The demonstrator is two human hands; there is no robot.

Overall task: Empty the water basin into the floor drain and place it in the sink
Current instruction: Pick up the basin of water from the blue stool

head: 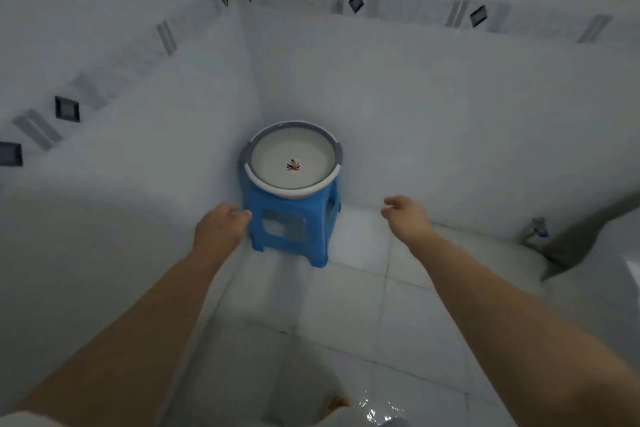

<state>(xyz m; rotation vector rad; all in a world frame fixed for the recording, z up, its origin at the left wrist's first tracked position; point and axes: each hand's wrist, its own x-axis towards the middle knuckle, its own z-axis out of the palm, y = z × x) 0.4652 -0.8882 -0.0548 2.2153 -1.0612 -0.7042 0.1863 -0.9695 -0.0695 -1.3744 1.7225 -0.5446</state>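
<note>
A round white water basin (277,180) with a grey and white rim and a small red mark at its centre rests on a blue plastic stool (289,218) in the corner of a tiled room. My left hand (220,225) is stretched out just left of the stool, fingers loosely curled, holding nothing. My right hand (407,215) reaches out to the right of the stool, apart from it, fingers spread and empty. No floor drain or sink shows.
White tiled walls (433,107) with dark diamond accents close in behind and to the left. A tap (536,229) sticks out low on the right wall. The floor tiles (346,315) are wet near the bottom edge, where a toe shows.
</note>
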